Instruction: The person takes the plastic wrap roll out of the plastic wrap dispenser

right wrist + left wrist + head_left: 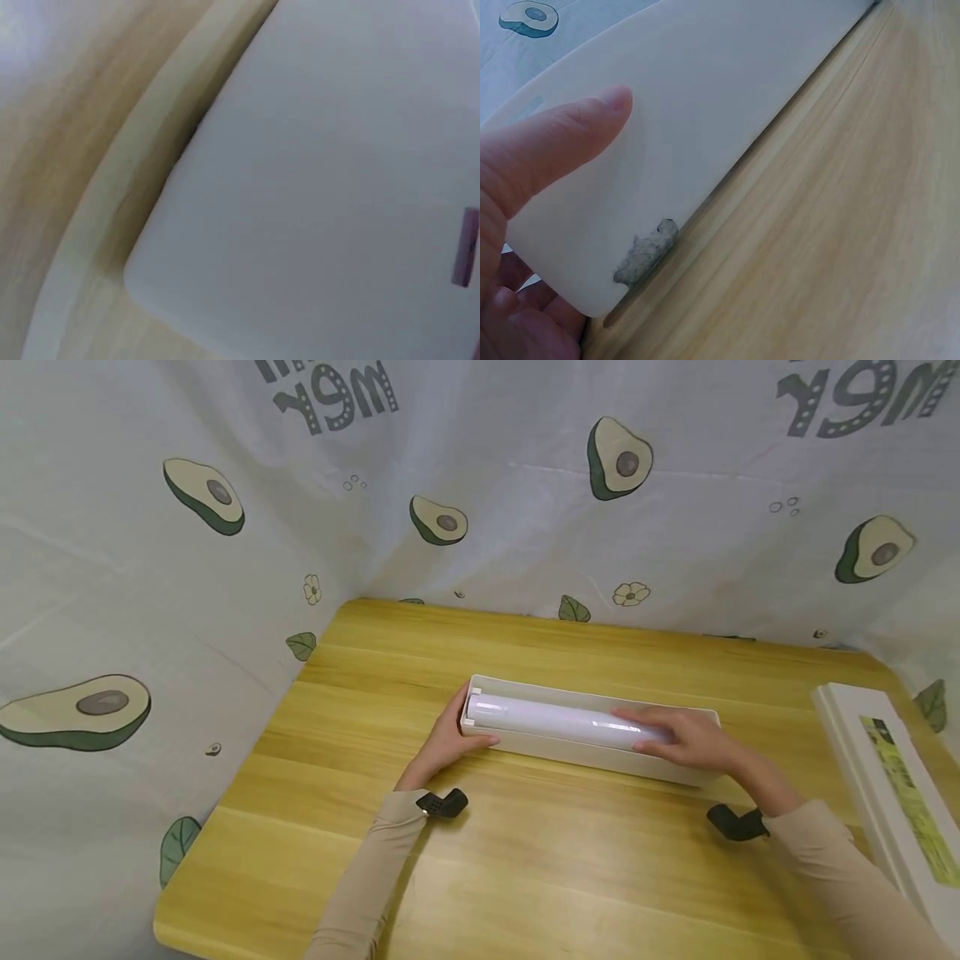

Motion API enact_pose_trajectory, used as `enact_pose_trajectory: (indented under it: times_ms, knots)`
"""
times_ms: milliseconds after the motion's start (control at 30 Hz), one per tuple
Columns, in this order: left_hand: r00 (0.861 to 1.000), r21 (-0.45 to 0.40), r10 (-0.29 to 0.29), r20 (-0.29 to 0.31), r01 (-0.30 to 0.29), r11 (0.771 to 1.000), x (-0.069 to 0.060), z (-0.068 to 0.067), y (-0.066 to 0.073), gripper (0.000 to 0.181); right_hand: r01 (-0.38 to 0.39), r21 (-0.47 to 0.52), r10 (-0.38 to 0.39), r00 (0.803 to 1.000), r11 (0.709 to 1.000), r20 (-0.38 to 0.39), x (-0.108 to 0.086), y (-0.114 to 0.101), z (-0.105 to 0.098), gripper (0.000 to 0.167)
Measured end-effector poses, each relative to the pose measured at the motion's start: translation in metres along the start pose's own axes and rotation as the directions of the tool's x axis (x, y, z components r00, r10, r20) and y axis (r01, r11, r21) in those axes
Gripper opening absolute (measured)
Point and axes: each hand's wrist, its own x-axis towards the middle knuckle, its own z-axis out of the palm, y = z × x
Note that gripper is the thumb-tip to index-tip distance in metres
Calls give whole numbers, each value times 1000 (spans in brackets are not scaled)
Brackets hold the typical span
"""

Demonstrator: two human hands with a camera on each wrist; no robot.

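Note:
A long white box (570, 755) without its top lies on the wooden table, with a pale, shiny roll (551, 720) inside it. My left hand (448, 739) grips the box's left end; in the left wrist view the thumb of that hand (547, 157) lies along the white side wall (697, 97), above a grey worn patch near the bottom edge. My right hand (686, 739) reaches over the box's right part, thumb and fingers around the roll's right end. The right wrist view shows the box wall (300, 187) close up, with almost nothing of the hand.
A long white lid-like piece (862, 760) with a green and yellow label lies at the table's right side. The wooden table (525, 860) extends in front of the box. Behind and to the left hangs a white cloth (510, 435) printed with avocados.

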Motion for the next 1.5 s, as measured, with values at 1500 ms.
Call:
enact_pose_trajectory:
  times_ms: [1500]
  knots:
    - [998,-17,-47,45,48,999,-16,-2,31,97,37,-239,-92,971,970,-222,-19,-23,-17,61]
